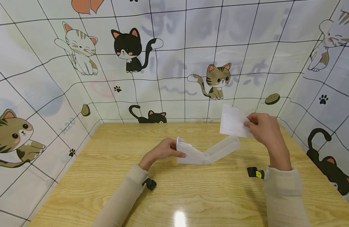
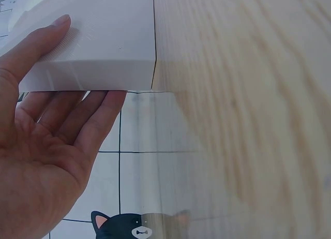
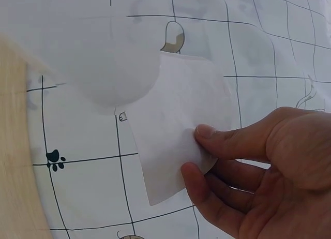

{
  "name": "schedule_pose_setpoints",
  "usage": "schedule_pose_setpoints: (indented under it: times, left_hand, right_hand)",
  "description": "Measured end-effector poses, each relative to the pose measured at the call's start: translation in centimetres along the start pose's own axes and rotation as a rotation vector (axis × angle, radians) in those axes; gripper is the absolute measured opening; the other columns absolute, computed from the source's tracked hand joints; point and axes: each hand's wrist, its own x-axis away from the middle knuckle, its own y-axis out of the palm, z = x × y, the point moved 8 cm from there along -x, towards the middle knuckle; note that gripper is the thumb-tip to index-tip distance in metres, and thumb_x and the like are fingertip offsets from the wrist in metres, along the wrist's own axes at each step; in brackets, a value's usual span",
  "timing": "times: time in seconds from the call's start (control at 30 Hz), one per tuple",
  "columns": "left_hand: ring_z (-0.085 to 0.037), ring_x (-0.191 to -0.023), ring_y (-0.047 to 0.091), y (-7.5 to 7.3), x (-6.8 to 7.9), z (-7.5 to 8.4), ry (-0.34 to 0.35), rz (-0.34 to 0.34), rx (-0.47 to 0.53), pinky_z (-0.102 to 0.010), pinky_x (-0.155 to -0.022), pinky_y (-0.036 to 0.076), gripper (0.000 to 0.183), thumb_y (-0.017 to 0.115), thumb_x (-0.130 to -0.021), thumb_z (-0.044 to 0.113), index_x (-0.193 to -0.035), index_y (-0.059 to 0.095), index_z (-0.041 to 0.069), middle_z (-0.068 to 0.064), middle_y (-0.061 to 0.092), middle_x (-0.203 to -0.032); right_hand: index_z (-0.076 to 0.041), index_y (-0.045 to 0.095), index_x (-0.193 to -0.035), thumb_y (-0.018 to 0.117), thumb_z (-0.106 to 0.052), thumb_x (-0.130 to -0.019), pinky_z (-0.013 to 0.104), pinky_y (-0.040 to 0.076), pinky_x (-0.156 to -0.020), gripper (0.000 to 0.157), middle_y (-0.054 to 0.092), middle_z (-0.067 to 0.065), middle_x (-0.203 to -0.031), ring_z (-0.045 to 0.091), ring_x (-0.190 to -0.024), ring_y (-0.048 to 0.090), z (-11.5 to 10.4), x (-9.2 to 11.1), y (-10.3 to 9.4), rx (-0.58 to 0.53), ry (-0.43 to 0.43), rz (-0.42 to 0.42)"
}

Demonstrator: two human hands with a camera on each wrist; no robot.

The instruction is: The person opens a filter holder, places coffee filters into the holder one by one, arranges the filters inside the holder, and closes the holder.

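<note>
A white box (image 1: 191, 156) stands on the table with its hinged lid (image 1: 224, 148) swung out to the right. My left hand (image 1: 166, 148) grips the box at its left end, thumb on the near face and fingers behind. In the left wrist view, the thumb lies on the flat white side (image 2: 111, 29), and the fingers pass out of sight behind it. My right hand (image 1: 263, 127) pinches a white sheet (image 1: 233, 121) by its right edge, above the lid. The right wrist view shows thumb and fingertips on that sheet (image 3: 170, 125); a blurred pale shape partly covers it.
The wooden table (image 1: 208, 195) spreads under both arms. Behind it and at both sides hangs a white grid-patterned cloth (image 1: 174, 63) printed with cartoon cats. A small black device (image 1: 150, 183) is strapped to the left wrist, another device (image 1: 252, 172) to the right.
</note>
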Motion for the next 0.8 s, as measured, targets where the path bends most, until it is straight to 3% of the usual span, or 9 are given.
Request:
schedule_pose_setpoints:
  times: [0.2, 0.4, 0.8]
  left_hand:
    - [-0.012, -0.091, 0.073, 0.0, 0.0, -0.1, -0.005, 0.0, 0.002, -0.029, -0.078, 0.054, 0.028, 0.083, -0.088, 0.021, -0.113, 0.077, 0.01, -0.006, 0.08, -0.104]
    - [-0.012, -0.091, 0.073, 0.0, 0.0, 0.0, -0.003, 0.0, 0.002, -0.028, -0.079, 0.054, 0.029, 0.083, -0.088, 0.02, -0.114, 0.077, 0.01, -0.006, 0.08, -0.105]
    - [-0.013, -0.093, 0.073, 0.0, 0.0, 0.0, 0.002, -0.006, 0.007, -0.028, -0.08, 0.055, 0.03, 0.083, -0.089, 0.02, -0.116, 0.076, 0.01, -0.007, 0.079, -0.107]
  right_hand:
    - [0.007, 0.072, -0.114, 0.067, -0.013, -0.1, 0.042, 0.05, -0.068, 0.025, 0.074, 0.03, -0.105, 0.041, -0.089, 0.068, -0.7, 0.4, -0.7, -0.003, -0.017, 0.026]
    - [0.006, 0.074, -0.111, 0.068, -0.012, -0.099, 0.036, 0.045, -0.067, 0.022, 0.075, 0.028, -0.102, 0.039, -0.088, 0.069, -1.4, 0.6, -1.2, -0.005, -0.033, 0.063]
    - [0.002, 0.074, -0.108, 0.069, -0.014, -0.1, 0.034, 0.044, -0.068, 0.019, 0.076, 0.025, -0.1, 0.036, -0.087, 0.068, -2.2, 0.7, -0.8, -0.017, -0.047, 0.042]
